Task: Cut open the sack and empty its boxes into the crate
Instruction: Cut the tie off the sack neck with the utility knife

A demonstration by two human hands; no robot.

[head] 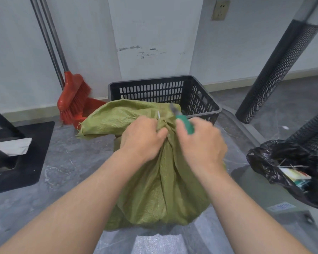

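While your left hand clenches the sack neck and your right hand grips the cutter, you're still opening; next, snip the tie above your knuckles.

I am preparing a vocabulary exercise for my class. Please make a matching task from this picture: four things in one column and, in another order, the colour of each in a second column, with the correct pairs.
Things:
1. sack
2. crate
3. broom
4. handle of the cutting tool

Colours:
A. red
B. teal green
C. olive green
D. black

Pairs: 1-C, 2-D, 3-A, 4-B

The left hand grips the tied neck of the sack; the right hand holds the tool.
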